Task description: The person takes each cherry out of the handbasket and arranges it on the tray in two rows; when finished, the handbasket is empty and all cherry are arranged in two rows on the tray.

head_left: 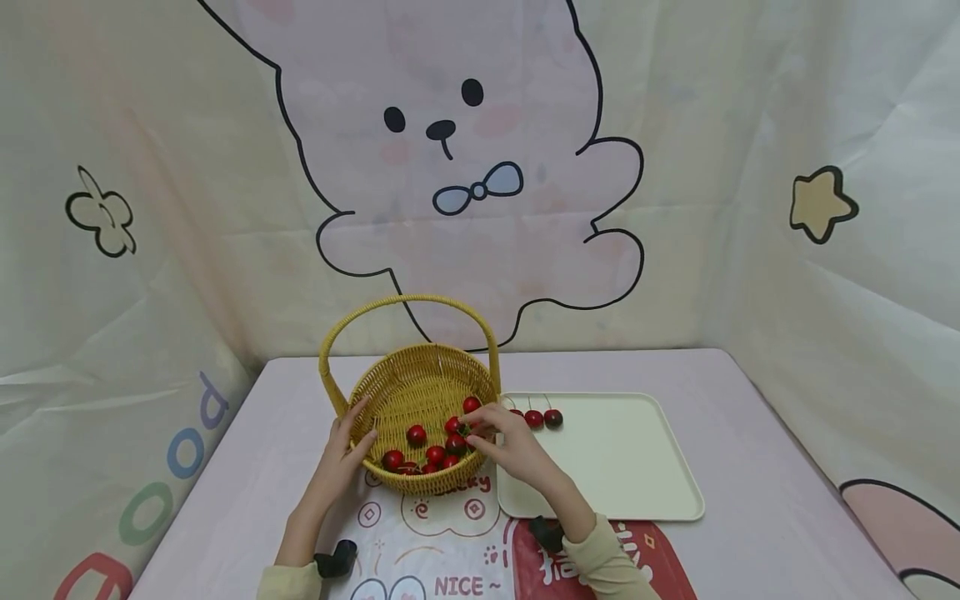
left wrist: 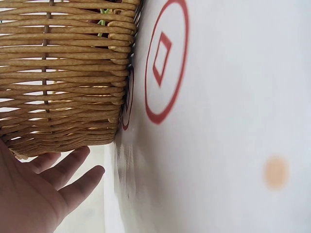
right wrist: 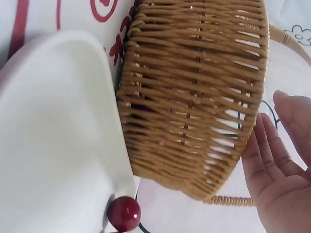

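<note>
A yellow wicker basket (head_left: pixel 397 392) with a tall arched handle stands on the table, several dark red cherries (head_left: pixel 416 435) lying in its near and right parts. At its left side my left hand (head_left: pixel 339 454) holds the rim, the thumb reaching over it and other fingers along the outer wall in the left wrist view. My right hand (head_left: pixel 517 446) reaches over the right rim, fingertips at cherries with green stems. In the right wrist view its thumb and fingers stand apart, some fingertips hidden behind the basket wall (right wrist: pixel 194 92).
A cream tray (head_left: pixel 607 467) lies right of the basket. A short row of cherries (head_left: pixel 553 418) with stems sits along its far left edge. Beneath the basket and tray is a printed mat (head_left: pixel 450 567). A curtain with a cartoon bear (head_left: pixel 450 250) hangs behind the table.
</note>
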Demonstrator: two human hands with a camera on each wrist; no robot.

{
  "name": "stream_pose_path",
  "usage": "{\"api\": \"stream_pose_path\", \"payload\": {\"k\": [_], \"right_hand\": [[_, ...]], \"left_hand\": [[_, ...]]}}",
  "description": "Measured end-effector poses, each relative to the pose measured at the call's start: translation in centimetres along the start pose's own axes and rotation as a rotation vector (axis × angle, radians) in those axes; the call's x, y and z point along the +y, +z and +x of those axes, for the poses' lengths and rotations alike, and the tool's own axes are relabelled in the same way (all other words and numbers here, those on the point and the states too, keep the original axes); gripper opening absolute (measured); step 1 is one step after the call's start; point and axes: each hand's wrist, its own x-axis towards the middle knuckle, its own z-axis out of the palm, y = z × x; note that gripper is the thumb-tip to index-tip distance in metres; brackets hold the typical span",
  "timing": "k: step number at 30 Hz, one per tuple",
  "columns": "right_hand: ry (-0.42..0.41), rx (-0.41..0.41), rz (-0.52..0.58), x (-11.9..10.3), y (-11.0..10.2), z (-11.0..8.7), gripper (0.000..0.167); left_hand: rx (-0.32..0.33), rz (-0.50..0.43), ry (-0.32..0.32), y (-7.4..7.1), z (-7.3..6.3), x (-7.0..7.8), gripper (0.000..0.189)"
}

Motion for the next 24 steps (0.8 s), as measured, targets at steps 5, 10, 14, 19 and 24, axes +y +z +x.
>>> {"api": "stream_pose_path", "payload": {"k": [5,10,14,19,24], "right_hand": [[0.009,-0.055,0.026,-0.4,1.3,1.0,0.026],[0.014,-0.122,0.013,-0.8,2.7,2.3,0.026],[0.034,-0.163,0.004,-1.0,3.6,3.4,0.026],[0.05,-0.229,-0.001,-1.1,4.6,4.6,0.027],[0.092,-0.303,-0.022,-1.2,5.3,5.6,0.028]], "left_hand": [[-0.003,-0.005,-0.01,0.0,0.0,-0.1,0.059],[0.001,-0.008,-0.005,-0.1,-0.1,0.0,0.059],[-0.002,-0.006,-0.001,-0.1,-0.1,0.0,0.059],[-0.001,0.0,0.001,-0.1,-0.1,0.1,0.058],[-0.004,-0.007,0.001,-0.2,-0.1,0.3,0.058]]}}
